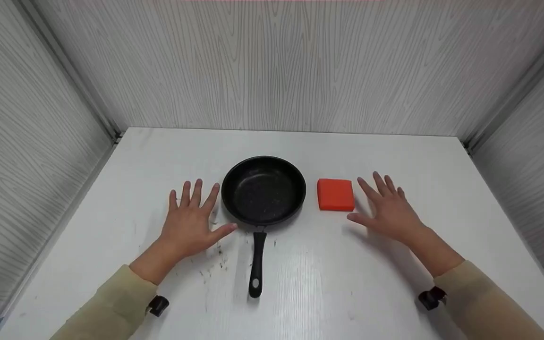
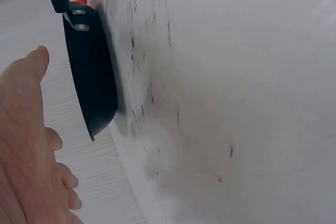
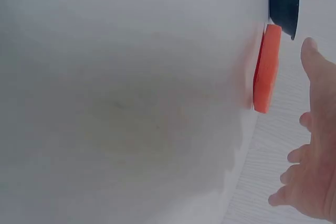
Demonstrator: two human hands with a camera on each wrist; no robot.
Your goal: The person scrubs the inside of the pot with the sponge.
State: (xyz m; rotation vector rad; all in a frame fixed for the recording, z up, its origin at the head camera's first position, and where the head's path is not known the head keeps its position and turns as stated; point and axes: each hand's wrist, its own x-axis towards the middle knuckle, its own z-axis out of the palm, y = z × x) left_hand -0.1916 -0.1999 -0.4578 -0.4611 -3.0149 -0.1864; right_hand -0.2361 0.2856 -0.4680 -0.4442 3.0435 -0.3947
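Observation:
A black frying pan (image 1: 263, 191) sits on the white table, its handle pointing toward me. To its right lies a flat, square orange-red block (image 1: 335, 194), perhaps sponge-like in shape. My left hand (image 1: 189, 226) is spread palm down beside the pan's left side, fingers straight and holding nothing. My right hand (image 1: 387, 210) is spread just right of the block, also holding nothing. The left wrist view shows the side of the pan (image 2: 89, 72) past the thumb. In the right wrist view the block (image 3: 267, 69) stands out beyond the right hand (image 3: 317, 145).
The white table (image 1: 310, 283) carries dark scuff marks near the pan handle. A grey wood-grain panel (image 1: 276, 66) rises behind it, with similar panels on the left (image 1: 21, 141) and right (image 1: 531, 151). Each sleeve has a small black device (image 1: 158, 305) at the wrist.

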